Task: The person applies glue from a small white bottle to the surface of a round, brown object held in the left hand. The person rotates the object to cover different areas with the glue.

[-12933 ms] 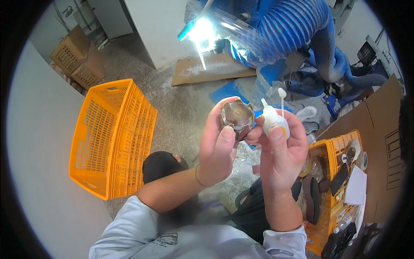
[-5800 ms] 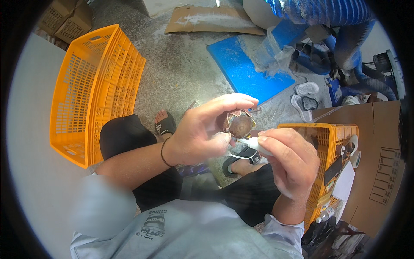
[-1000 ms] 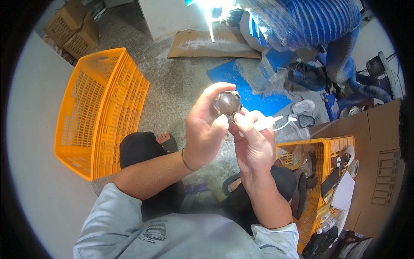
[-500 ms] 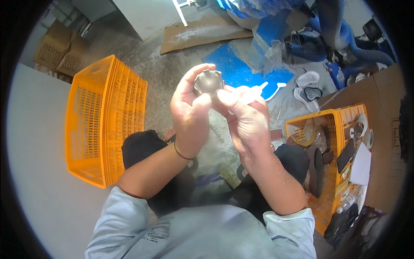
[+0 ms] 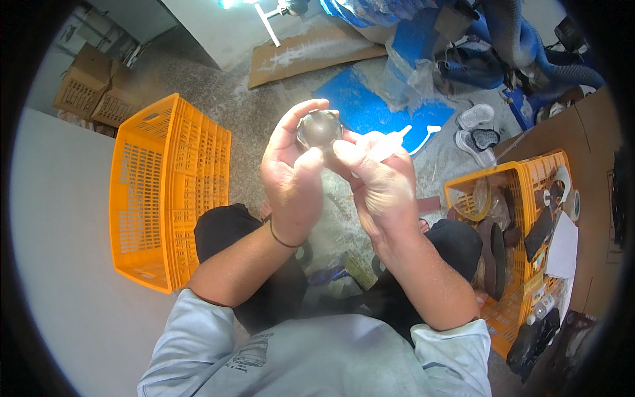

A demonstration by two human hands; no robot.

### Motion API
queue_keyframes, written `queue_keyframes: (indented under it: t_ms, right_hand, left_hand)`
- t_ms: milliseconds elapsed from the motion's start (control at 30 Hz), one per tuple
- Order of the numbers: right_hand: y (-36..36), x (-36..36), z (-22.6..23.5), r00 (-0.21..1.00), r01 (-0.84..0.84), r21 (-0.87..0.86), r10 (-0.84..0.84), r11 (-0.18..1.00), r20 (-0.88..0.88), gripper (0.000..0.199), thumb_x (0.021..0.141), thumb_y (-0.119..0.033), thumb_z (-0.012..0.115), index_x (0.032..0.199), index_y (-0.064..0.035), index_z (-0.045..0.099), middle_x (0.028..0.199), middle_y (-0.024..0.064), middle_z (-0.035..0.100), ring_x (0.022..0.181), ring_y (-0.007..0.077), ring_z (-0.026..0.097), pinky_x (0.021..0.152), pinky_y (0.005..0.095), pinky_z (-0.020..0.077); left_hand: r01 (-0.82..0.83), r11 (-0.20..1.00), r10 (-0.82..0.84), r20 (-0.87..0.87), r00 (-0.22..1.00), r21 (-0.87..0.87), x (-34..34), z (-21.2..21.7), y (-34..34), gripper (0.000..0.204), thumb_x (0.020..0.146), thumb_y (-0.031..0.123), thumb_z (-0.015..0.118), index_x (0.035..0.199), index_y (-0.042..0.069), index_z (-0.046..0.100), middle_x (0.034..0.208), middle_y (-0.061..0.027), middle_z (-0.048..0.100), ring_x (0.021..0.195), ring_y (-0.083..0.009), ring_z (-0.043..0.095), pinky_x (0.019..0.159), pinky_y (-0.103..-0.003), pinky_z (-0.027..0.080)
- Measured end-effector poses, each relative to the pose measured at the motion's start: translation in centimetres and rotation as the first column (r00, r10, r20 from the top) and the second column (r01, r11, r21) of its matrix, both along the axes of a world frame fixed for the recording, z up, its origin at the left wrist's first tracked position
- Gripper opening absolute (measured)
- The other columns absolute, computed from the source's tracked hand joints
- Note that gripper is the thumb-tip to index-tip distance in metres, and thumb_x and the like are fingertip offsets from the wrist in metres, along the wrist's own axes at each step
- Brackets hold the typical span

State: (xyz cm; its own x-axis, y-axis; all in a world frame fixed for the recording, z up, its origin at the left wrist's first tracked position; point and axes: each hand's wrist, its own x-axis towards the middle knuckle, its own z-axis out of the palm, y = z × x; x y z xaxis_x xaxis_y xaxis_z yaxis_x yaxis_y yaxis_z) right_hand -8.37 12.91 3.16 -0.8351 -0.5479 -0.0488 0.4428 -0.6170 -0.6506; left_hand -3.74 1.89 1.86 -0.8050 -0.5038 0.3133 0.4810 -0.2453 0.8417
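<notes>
A round, smooth grey piece [image 5: 319, 130] with a jagged, shiny rim is held up in front of me between both hands. My left hand [image 5: 291, 165] closes round its left side, the thumb below and the fingers behind the top edge. The thumb of my right hand [image 5: 383, 178] presses near the lower right of the rim. A white object [image 5: 385, 147] with a narrow, nozzle-like tip is also in my right hand, mostly hidden by glare and fingers. Its kind is unclear.
Stacked orange crates [image 5: 169, 192] stand at the left. Another orange crate [image 5: 522, 173] at the right holds dark curved pieces, plastic and tape. Beyond my hands lie a blue sheet [image 5: 354, 92], flattened cardboard [image 5: 317, 54] and pale shoe soles [image 5: 475, 118]. Blue hoses [image 5: 516, 40] run at the back right.
The crates and floor have shifted slightly right and down in the picture. The round piece shows a little more of its face; both hands keep nearly the same grip.
</notes>
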Motion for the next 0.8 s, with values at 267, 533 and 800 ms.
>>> queue_keyframes:
  t_ms: [267,533,800]
  right_hand:
    - [-0.2,0.2,0.1,1.000,0.030,0.097,-0.031,0.995,0.006,0.015,0.089,0.004,0.071,0.087,-0.0055,0.059,0.116,0.0188,0.067,0.111,0.0261,0.066,0.097,0.0411,0.0560]
    - [-0.1,0.0,0.3,0.998,-0.009,0.076,0.014,0.997,-0.056,0.019,0.089,0.001,0.072,0.080,-0.0070,0.058,0.116,0.0181,0.067,0.106,0.0238,0.067,0.093,0.0385,0.0569]
    - [0.0,0.0,0.1,0.997,-0.001,0.061,0.006,0.998,-0.082,0.008,0.091,-0.001,0.070,0.089,-0.0011,0.062,0.111,0.0138,0.067,0.105,0.0214,0.067,0.093,0.0376,0.0557]
  left_hand:
    - [-0.008,0.999,0.012,0.069,0.998,-0.054,0.2,-0.1,-0.5,0.062,0.083,0.012,0.056,0.141,-0.009,0.045,0.141,-0.0210,0.053,0.130,-0.0292,0.057,0.104,-0.040,0.053]
    - [0.015,1.000,-0.014,0.051,0.999,-0.018,0.3,0.3,-0.5,0.063,0.081,0.011,0.055,0.140,-0.009,0.046,0.139,-0.0183,0.054,0.131,-0.0259,0.056,0.106,-0.038,0.051]
    - [0.027,1.000,-0.027,0.030,0.999,0.013,0.3,0.9,-0.2,0.061,0.082,0.010,0.055,0.139,-0.009,0.047,0.140,-0.0166,0.054,0.131,-0.0232,0.055,0.112,-0.039,0.044]
